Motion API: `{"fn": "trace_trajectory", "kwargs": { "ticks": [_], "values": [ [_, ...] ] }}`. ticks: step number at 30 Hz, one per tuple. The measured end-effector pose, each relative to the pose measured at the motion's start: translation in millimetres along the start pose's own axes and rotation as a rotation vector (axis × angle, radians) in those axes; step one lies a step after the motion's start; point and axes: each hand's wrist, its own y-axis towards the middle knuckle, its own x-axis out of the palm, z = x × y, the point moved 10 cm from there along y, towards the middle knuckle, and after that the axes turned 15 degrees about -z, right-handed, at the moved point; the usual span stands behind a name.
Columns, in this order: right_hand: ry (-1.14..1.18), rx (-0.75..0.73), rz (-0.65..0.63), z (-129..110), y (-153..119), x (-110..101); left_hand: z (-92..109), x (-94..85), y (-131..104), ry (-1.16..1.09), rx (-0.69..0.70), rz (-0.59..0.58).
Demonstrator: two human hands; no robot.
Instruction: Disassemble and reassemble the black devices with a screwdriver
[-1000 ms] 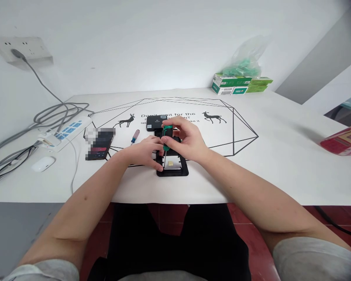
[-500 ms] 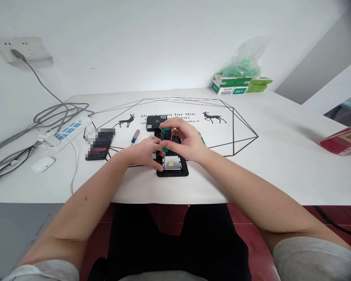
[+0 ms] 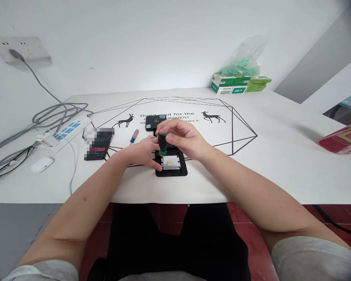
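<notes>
My right hand [image 3: 187, 138] is closed around the green-and-black handle of a screwdriver [image 3: 163, 143]. The tool points down at the left part of an open black device casing [image 3: 181, 172], and its tip is hard to see. Inside the casing lies a silver metal plate with a small yellowish square on it [image 3: 170, 163]. My left hand [image 3: 144, 153] grips the casing's left side, its thumb on the near left edge and its fingertips partly behind the screwdriver. A black flat part with a label [image 3: 154, 122] lies just beyond the hands.
A second screwdriver [image 3: 134, 136] and a phone [image 3: 101, 144] lie to the left. Further left are a power strip [image 3: 68, 132], cables and a white earphone case [image 3: 42, 164]. Green-and-white boxes [image 3: 231, 84] stand by the wall, and a red package [image 3: 342, 138] sits at right.
The screwdriver handle has tilted, and the right thumb and fingers have shifted their hold on it. My left hand has stayed at the casing's left side. The view has drifted very slightly.
</notes>
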Motion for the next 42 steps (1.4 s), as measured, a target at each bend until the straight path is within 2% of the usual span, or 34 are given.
{"fn": "trace_trajectory", "kwargs": {
  "ticks": [3,6,12,15,19,31,36,42],
  "values": [
    [0.140,0.060,-0.066,3,-1,12,-2,-0.1,-2,-0.024,-0.007,0.004],
    [0.198,0.093,-0.059,7,-2,14,-4,-0.3,-2,-0.035,-0.023,0.008],
    [-0.050,-0.007,0.123,2,-5,-14,0,0.2,0,-0.002,-0.020,-0.016],
    [-0.101,-0.045,0.142,-2,-6,-18,1,0.9,-1,0.004,-0.029,-0.025],
    [-0.109,0.004,0.159,-6,-7,-18,1,0.4,-3,-0.020,-0.031,-0.011],
    [0.088,0.091,0.048,11,-6,2,-7,2.6,0,0.031,-0.050,-0.031],
    [-0.110,0.098,0.094,2,-9,-5,2,0.4,0,0.037,0.009,-0.008],
    [-0.464,-0.045,0.140,-20,-9,-12,0,0.5,0,0.022,-0.004,-0.004]
  ]
}}
